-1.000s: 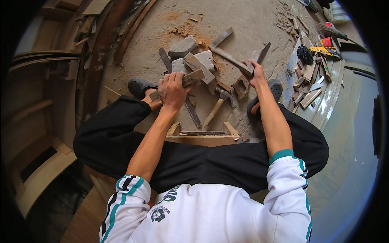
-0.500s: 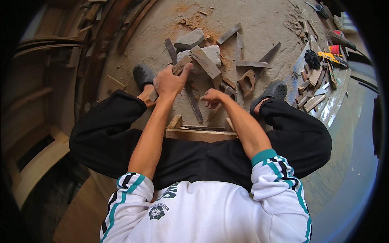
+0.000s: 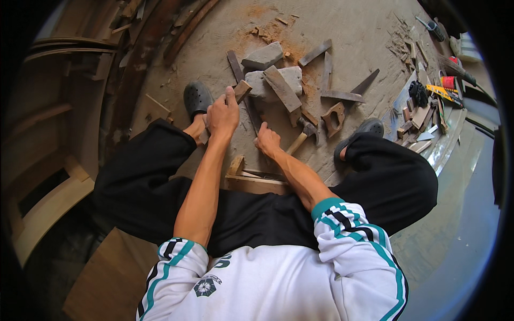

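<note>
My left hand is wrapped round a wooden block, which sticks out past the thumb; a lower end shows beside my wrist. Just to the right, my right hand is closed over the near end of a dark flat bar, its index finger stretched along it. The covered end of the bar cannot be made out. A hammer lies right of that hand, its handle partly behind my forearm. Farther off, a wood piece leans on a pale stone block, with a grey stone behind it.
A handsaw and a wooden square lie to the right. Near my lap stands a wooden box. Wood offcuts, a black glove and a yellow tool are piled far right. Wooden frames line the left.
My right hand has moved left from beside the hammer onto the dark bar, uncovering the hammer. My left hand still grips the wooden block. The whole view has shifted slightly.
</note>
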Demonstrator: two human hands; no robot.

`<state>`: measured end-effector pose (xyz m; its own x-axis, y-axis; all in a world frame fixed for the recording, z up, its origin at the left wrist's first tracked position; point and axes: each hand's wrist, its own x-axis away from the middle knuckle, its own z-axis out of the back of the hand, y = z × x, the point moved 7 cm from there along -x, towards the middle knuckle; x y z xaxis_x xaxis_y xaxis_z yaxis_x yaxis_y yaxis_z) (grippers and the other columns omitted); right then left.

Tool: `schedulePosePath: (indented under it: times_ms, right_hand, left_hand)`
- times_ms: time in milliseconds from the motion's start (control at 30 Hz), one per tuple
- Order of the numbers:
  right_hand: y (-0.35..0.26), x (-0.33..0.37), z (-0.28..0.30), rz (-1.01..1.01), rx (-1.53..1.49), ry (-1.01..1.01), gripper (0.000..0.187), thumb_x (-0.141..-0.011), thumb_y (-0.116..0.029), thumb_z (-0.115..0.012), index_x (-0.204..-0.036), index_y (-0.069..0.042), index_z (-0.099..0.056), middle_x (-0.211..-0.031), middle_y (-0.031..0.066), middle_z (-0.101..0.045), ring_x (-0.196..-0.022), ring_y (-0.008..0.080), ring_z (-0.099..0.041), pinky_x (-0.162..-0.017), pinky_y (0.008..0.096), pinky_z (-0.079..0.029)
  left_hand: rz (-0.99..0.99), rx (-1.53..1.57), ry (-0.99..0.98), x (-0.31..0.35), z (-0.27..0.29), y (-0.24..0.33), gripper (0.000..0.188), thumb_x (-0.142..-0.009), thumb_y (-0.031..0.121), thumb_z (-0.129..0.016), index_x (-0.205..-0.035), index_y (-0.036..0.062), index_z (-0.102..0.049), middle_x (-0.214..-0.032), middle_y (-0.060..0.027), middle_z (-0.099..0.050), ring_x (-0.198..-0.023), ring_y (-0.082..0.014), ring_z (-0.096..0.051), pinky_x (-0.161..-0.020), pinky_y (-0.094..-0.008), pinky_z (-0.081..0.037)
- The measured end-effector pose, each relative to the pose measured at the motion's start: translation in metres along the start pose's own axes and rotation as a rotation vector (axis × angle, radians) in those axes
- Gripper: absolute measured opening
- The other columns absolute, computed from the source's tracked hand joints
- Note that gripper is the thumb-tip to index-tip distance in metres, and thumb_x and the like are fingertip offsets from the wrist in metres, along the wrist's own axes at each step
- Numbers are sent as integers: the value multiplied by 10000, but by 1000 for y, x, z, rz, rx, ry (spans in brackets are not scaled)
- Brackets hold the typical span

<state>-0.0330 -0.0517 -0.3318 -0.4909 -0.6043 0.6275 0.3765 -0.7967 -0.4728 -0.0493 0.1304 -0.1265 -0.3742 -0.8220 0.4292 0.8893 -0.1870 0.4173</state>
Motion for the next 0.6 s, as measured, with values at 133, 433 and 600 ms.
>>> schedulePosePath:
  times_ms: [133,433,600]
  right_hand:
    - [-14,12,36,-30,-109,-14,574,-802,-339,-671,-1172,64,-494,-1006,326,-685,-991,497,-671,-885,557,-527]
    - [-4,16,56,-89,-396,1,594,-817,-352,-640,-1213,67,-496,-1085,344,-659,-1075,481,-642,-963,496,-490]
    - [-8,26,68,4,-496,-2,523,-834,-393,-657,-1151,11,-562,-989,294,-692,-1000,446,-675,-883,499,-508]
  left_hand:
    - [-45,-13,37,-3,4,13,659,-1057,504,-264,-1088,8,-696,-1132,-261,-688,-1150,-458,-586,-1017,-581,-362]
    - [-145,-40,124,-6,2,33,555,-1034,437,-351,-1076,-5,-684,-1142,-271,-666,-1158,-450,-566,-1017,-587,-360]
    - [-213,-65,195,1,14,49,522,-1020,434,-403,-1070,0,-690,-1114,-255,-669,-1131,-432,-577,-1005,-571,-369]
